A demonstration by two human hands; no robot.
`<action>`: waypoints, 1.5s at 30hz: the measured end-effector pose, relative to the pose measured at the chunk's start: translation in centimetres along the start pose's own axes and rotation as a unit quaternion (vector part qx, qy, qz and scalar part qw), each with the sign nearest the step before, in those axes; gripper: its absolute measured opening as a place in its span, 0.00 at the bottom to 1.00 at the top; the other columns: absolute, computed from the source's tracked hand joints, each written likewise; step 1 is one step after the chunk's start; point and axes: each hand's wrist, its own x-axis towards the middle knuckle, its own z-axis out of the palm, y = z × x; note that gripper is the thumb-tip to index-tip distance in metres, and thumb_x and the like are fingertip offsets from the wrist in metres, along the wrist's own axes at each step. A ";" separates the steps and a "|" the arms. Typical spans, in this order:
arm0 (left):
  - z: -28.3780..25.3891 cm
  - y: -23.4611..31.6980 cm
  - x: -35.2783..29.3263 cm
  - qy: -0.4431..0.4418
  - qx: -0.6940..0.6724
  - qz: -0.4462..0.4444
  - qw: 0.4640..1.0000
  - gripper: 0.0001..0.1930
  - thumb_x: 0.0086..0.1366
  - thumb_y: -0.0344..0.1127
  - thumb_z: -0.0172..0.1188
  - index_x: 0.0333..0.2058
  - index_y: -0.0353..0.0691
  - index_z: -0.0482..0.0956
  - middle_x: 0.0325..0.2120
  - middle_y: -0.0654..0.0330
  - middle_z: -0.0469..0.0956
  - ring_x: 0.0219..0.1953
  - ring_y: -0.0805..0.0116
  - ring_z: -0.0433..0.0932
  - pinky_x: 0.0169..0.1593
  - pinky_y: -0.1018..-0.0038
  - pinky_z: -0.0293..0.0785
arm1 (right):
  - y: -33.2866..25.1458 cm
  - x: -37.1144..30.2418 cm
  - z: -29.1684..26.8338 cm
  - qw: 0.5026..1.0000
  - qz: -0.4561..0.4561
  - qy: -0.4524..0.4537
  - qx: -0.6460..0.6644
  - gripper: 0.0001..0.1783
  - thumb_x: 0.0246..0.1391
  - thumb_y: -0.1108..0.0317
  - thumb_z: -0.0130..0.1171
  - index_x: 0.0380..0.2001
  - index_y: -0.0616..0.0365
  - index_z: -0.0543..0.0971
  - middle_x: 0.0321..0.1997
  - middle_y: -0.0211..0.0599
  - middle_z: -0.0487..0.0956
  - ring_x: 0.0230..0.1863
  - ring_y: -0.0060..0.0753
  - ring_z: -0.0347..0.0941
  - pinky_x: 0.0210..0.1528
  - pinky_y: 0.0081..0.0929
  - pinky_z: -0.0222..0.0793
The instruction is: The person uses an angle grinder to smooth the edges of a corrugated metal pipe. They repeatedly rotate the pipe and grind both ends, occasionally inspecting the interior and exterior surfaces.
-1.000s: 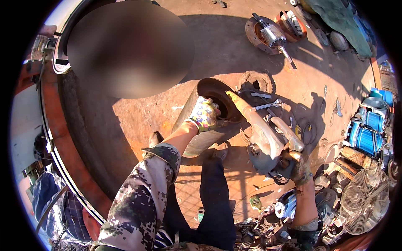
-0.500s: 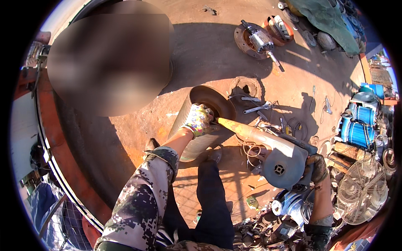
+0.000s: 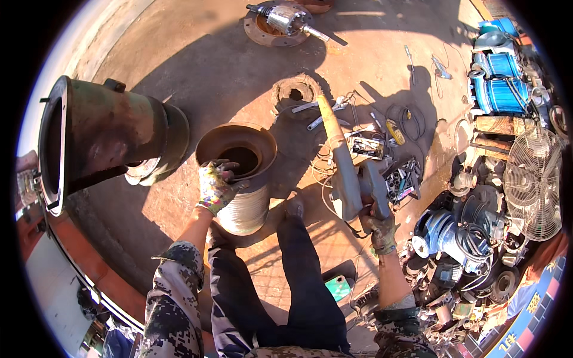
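Observation:
A ribbed metal cylinder [image 3: 246, 209] with a wide, funnel-like rusty mouth stands upright in front of my feet. My left hand [image 3: 216, 186], in a flower-patterned glove, has its fingers curled over the cylinder's near-left rim. On the right, my right hand [image 3: 380, 231], in a dirty glove, grips a handheld blower [image 3: 346, 185] at its dark grey body. The blower's yellowish nozzle [image 3: 330, 119] points away from me, apart from the cylinder. Part of the right hand's grip is hidden behind the blower body.
A large rusty pipe-like housing [image 3: 113, 134] lies at left. Beyond are a shaft [image 3: 288, 19] on a flange and a rusty ring [image 3: 296, 90]. Tools and a socket set [image 3: 403, 182] lie right of the blower. Blue motors [image 3: 504, 86], a fan guard [image 3: 533, 182] and scrap line the right side.
The cylinder has gone from tilted to upright, my left hand still at its rim. My right hand has swung the blower's nozzle out of the cylinder's mouth to point away. The view has shifted.

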 end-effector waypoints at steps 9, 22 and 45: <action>0.9 0.0 -2.5 0.068 0.068 0.151 0.984 0.19 0.41 0.49 0.80 0.23 0.42 0.85 0.38 0.62 0.89 0.46 0.52 0.83 0.53 0.54 0.75 | 12.4 9.8 -8.3 0.985 -0.023 0.142 0.093 0.34 0.49 0.81 0.72 0.62 0.58 0.78 0.50 0.23 0.79 0.49 0.22 0.75 0.53 0.24 0.70; 2.3 -1.7 -8.0 0.107 0.020 0.181 0.977 0.23 0.35 0.54 0.82 0.21 0.49 0.78 0.33 0.66 0.84 0.41 0.56 0.83 0.48 0.53 0.74 | 29.3 22.5 -19.3 0.928 0.140 0.178 0.296 0.25 0.69 0.63 0.60 0.67 0.53 0.72 0.59 0.33 0.80 0.62 0.41 0.74 0.68 0.47 0.69; -0.7 -9.7 -20.9 0.005 -0.001 0.141 0.990 0.22 0.32 0.49 0.74 0.27 0.47 0.78 0.38 0.65 0.84 0.48 0.57 0.81 0.55 0.51 0.75 | 10.0 1.2 30.6 0.584 -0.450 -0.414 -0.534 0.12 0.48 0.59 0.65 0.35 0.50 0.86 0.54 0.28 0.80 0.65 0.39 0.72 0.59 0.54 0.61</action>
